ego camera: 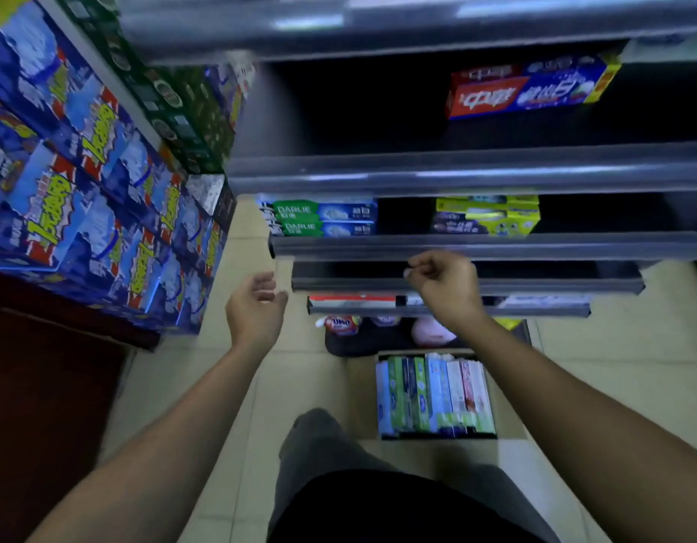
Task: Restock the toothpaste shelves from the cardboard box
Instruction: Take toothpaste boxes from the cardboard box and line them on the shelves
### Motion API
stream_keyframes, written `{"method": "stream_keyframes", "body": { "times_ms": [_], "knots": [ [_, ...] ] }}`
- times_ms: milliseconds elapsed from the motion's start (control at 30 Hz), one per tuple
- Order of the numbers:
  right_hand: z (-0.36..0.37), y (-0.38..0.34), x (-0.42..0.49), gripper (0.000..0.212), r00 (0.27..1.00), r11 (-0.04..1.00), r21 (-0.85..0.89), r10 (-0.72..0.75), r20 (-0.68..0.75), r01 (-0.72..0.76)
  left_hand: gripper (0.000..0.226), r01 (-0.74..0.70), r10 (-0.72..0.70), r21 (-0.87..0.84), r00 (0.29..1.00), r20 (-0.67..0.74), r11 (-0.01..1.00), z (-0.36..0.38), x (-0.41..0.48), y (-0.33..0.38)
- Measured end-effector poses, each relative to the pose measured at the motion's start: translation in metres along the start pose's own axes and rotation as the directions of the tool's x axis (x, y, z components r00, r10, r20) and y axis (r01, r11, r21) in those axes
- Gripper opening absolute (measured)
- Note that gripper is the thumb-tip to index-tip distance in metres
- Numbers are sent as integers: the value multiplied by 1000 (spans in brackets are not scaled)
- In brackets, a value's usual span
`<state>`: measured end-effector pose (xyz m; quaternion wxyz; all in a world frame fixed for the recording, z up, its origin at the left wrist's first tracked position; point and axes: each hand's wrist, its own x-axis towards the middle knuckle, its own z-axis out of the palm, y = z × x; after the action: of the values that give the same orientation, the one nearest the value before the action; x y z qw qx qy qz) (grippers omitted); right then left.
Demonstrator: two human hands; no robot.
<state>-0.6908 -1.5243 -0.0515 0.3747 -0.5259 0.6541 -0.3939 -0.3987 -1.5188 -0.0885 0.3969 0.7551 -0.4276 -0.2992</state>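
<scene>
An open cardboard box [511,417] stands on the floor in front of me, packed with several upright toothpaste cartons [433,393]. Dark shelves [456,172] rise above it. Green Darlie cartons [323,218] lie at the left of one shelf, yellow-green cartons [488,215] to their right, and a red-and-blue carton [531,88] sits one shelf higher. My left hand [257,307] hovers left of the shelves, fingers loosely curled and holding nothing. My right hand [445,284] is held in front of the lower shelf edges, fingers curled shut, with nothing visible in it.
Stacked blue boxes [88,190] and green boxes [182,111] fill the left side. A dark tray [362,342] with packets and a pink item lies under the lowest shelf. My leg [323,456] stands left of the box on tan floor tiles [613,366].
</scene>
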Motion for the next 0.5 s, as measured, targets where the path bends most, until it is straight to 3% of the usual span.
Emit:
{"method": "stream_keyframes", "body": {
  "times_ms": [233,367,433,500],
  "knots": [
    [-69,138,-76,9,938,949,-30,315,146,-314,29,255,-292,214,943,160,943,61,-143,-69],
    [-91,218,-113,9,840,857,-18,509,189,-515,28,325,-458,409,841,286,853,109,-207,-101],
    [-94,257,-130,15,778,802,-51,592,211,-596,12,356,-531,484,796,291,799,133,-228,-122],
    [-92,292,-142,23,715,741,-60,663,223,-668,13,389,-585,523,759,285,758,155,-240,-144]
  ]
}}
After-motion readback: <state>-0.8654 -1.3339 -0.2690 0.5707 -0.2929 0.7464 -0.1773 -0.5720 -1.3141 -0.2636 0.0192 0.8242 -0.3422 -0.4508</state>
